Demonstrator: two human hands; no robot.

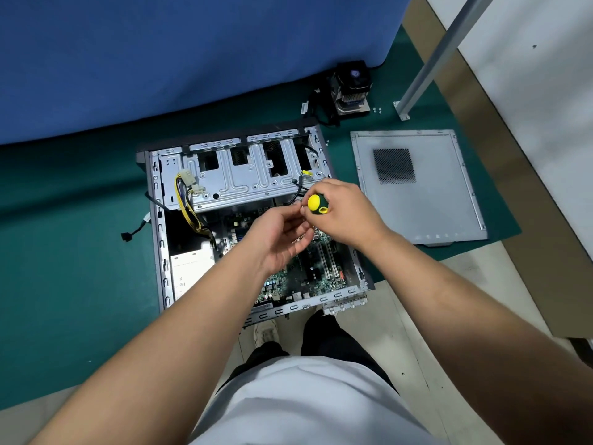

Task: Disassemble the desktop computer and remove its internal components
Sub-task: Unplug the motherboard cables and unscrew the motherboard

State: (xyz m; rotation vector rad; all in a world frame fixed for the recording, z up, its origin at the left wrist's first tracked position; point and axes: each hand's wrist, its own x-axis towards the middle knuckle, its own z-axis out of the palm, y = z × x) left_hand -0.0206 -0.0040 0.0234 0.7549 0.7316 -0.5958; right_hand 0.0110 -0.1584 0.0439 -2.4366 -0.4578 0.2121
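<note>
An open desktop computer case lies on its side on a green mat. Inside it I see the green motherboard, a silver drive cage, a white power supply and yellow-and-black cables. My right hand grips a screwdriver with a yellow-and-green handle above the motherboard. My left hand is palm up just left of it, its fingertips up by the screwdriver under the right hand. The screwdriver's shaft and tip are hidden by the hands.
The case's grey side panel lies flat on the mat to the right. A CPU cooler with fan and a few small screws sit behind the case. A blue cloth hangs at the back, a metal post at right.
</note>
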